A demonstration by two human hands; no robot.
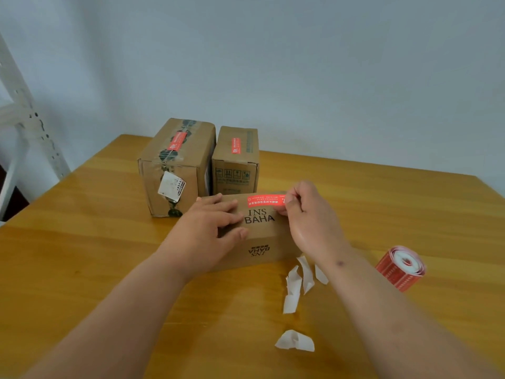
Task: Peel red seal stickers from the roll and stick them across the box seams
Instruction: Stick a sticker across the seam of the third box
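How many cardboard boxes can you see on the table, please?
3: a big box at the back left, a smaller box right beside it, and the front box under both hands, where the sticker is going. None looks hidden.

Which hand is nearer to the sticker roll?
Right. The right hand is up-left of the sticker roll, pinching a red sticker; the left hand lies farther left.

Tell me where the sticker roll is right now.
In the head view, the sticker roll lies on its side on the wooden table, at the person's right, just beyond the right forearm and right of the white backing scraps.
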